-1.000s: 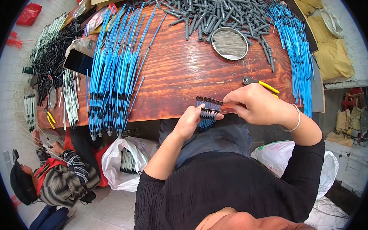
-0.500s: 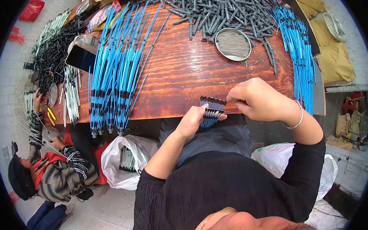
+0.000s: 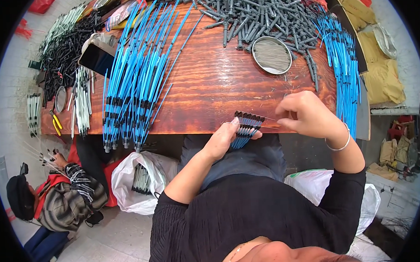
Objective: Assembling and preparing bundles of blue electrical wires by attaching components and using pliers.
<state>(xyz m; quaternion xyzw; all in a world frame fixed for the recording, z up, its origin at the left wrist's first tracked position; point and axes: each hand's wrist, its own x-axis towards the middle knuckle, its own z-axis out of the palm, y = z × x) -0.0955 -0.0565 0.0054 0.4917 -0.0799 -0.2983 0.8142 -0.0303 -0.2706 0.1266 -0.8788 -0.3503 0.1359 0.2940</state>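
My left hand (image 3: pixel 223 139) is closed around a small flat bundle of blue rods (image 3: pixel 242 141) with black fittings, held just off the table's front edge above my lap. The fittings stand in a row at the bundle's upper end. Thin pale wires (image 3: pixel 269 119) stick out of the row to the right. My right hand (image 3: pixel 307 113) is beside them, thumb and forefinger bent toward each other in a pinch at a wire's end; the exact contact is too fine to see clearly. A round metal dish (image 3: pixel 255 63) of fine straight wires lies farther back on the table.
Grey plastic fittings (image 3: pixel 261 16) are heaped at the back of the wooden table (image 3: pixel 194 94). Long blue rods (image 3: pixel 138 87) lie left, more blue rods (image 3: pixel 342 73) right. Yellow-handled pliers (image 3: pixel 56 121) and a phone (image 3: pixel 96 58) are left. A co-worker (image 3: pixel 58 198) sits beside a white sack (image 3: pixel 128 190).
My right hand has drawn away rightward from the bundle, showing more of the thin wires. My left hand and the bundle have shifted slightly right. The co-worker's hand has left the table edge.
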